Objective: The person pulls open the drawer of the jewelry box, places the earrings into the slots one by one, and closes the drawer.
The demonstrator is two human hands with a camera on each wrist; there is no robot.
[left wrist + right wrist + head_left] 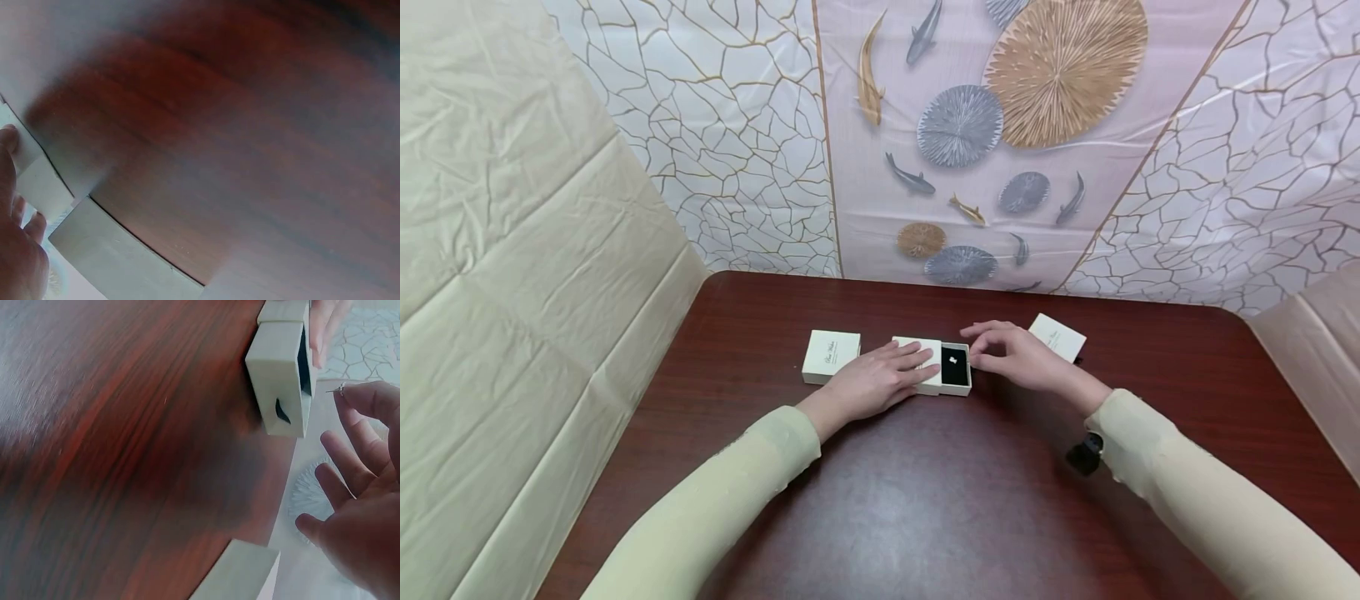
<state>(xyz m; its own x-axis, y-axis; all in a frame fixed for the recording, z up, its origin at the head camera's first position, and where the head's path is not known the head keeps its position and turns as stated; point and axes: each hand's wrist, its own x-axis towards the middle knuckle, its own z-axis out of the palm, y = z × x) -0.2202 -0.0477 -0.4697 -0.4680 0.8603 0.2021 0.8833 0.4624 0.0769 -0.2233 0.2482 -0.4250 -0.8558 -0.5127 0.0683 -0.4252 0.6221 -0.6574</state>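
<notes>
A small cream drawer box [956, 390] lies on the table, its tray slid partly out to the right. On the tray's black lining [953, 374] sits a small silvery piece [952, 360]. My left hand [880, 379] rests on the box's outer sleeve [931, 381], fingers laid fairly straight across it. Just right of the tray, my right hand [1015, 354] pinches a tiny silvery stud earring [339, 390] with a thin post between thumb and index finger. Its other fingers are spread in the right wrist view. A dark tab [282, 412] shows on the tray's end.
To the left stands another closed cream box [831, 354] with dark lettering. A third cream box [1057, 337] lies turned at an angle behind my right hand. All are on a dark red-brown wooden table [880, 500], with a patterned cloth [760, 167] hanging behind it.
</notes>
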